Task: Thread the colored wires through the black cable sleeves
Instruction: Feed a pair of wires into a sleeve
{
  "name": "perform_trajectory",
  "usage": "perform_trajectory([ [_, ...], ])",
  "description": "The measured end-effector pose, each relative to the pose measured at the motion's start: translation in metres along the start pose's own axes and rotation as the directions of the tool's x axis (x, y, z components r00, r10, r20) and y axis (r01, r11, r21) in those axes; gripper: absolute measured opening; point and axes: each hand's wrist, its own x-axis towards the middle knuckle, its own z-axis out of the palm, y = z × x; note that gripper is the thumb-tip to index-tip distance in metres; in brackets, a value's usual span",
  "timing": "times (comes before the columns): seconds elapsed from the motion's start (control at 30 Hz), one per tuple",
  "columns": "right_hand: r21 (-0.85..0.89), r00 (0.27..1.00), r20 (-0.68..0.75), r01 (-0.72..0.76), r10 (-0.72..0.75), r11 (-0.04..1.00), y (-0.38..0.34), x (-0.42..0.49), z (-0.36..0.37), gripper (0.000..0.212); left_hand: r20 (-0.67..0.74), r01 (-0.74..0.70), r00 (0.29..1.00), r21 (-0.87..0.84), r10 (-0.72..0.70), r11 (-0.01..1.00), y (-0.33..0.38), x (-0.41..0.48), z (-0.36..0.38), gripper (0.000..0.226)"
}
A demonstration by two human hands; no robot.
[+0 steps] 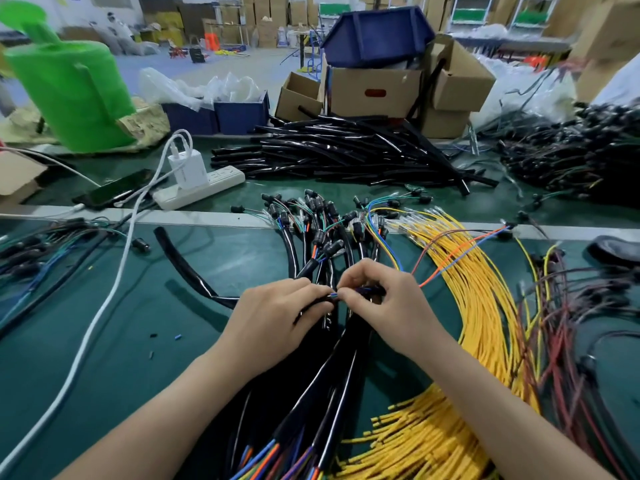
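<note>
Stripped multicoloured wire ends (266, 459) fan out at the near edge, emerging from glossy black cable sleeves (332, 393) that run up the green table mat (138, 341) between both forearms. The left hand (273, 313) curls round the mouth of one curved black sleeve (187, 268), which trails off to its left. The right hand (384, 299) pinches a thin orange, blue and brown wire bundle (429, 279). The bundle's tips (333, 294) sit between the two sets of fingertips, right at the sleeve mouth. Long yellow wires (478, 306) lie just to the right. Lettering on the white charger plug (188, 171) and the white power strip (207, 188) is too blurred to read.
</note>
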Motion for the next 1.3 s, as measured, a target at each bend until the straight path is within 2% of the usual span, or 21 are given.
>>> perform_trajectory([
  [0.13, -0.032, 0.999, 0.047, 0.016, -0.015, 0.999, -0.001, -0.002, -0.003, 0.011, 0.016, -0.013, 1.0, 0.036, 0.012, 0.999, 0.0, -0.002, -0.001, 0.031],
  [0.27, -0.025, 0.997, 0.077, 0.019, -0.017, 0.999, 0.0, -0.004, -0.002, 0.011, 0.032, 0.086, 0.996, -0.146, -0.082, 0.986, 0.0, -0.005, 0.002, 0.034],
  [0.37, 0.002, 0.994, 0.107, 0.01, -0.01, 1.0, 0.0, -0.006, -0.002, 0.007, 0.054, 0.125, 0.992, -0.185, -0.117, 0.975, 0.0, -0.006, 0.004, 0.034],
  [0.53, 0.024, 0.993, 0.121, 0.0, -0.003, 1.0, -0.003, -0.005, -0.002, 0.008, 0.099, 0.081, 0.993, -0.184, -0.064, 0.979, 0.001, -0.004, 0.003, 0.03],
  [0.63, 0.007, 0.995, 0.089, 0.036, -0.037, 0.999, -0.005, -0.007, -0.001, 0.019, 0.089, 0.059, 0.995, -0.203, -0.042, 0.977, 0.003, -0.003, 0.004, 0.026],
  [0.73, 0.004, 0.994, 0.084, 0.067, -0.067, 0.998, -0.008, -0.009, 0.006, 0.025, 0.124, -0.015, 0.992, -0.158, 0.035, 0.987, 0.009, -0.001, 0.004, 0.028],
  [0.83, 0.007, 0.987, 0.138, 0.082, -0.082, 0.997, -0.014, -0.009, 0.012, 0.021, 0.118, -0.041, 0.992, -0.088, 0.051, 0.995, 0.014, 0.0, 0.002, 0.034],
  [0.9, -0.172, 0.981, 0.158, 0.137, -0.11, 0.976, -0.013, -0.006, 0.005, 0.018, 0.053, -0.003, 0.999, -0.104, 0.008, 0.995, 0.013, 0.003, -0.003, 0.034],
  [0.97, -0.457, 0.98, 0.153, 0.185, -0.129, 0.87, -0.006, -0.003, -0.007, 0.038, -0.053, 0.042, 0.997, -0.171, -0.052, 0.984, 0.008, 0.006, -0.008, 0.033],
  [1.0, -0.532, 0.982, 0.133, 0.185, -0.134, 0.827, -0.004, -0.002, -0.013, 0.043, -0.094, 0.051, 0.993, -0.186, -0.07, 0.981, 0.006, 0.007, -0.011, 0.032],
  [1.13, -0.562, 0.971, 0.004, 0.199, -0.238, 0.803, -0.004, 0.004, -0.025, 0.048, -0.077, 0.068, 0.993, -0.214, -0.087, 0.974, 0.009, 0.006, -0.017, 0.02],
  [1.3, -0.627, 0.94, -0.019, 0.255, -0.341, 0.736, -0.028, 0.031, -0.025, 0.049, 0.045, 0.05, 0.998, -0.157, -0.044, 0.986, 0.012, 0.024, -0.029, 0.046],
])
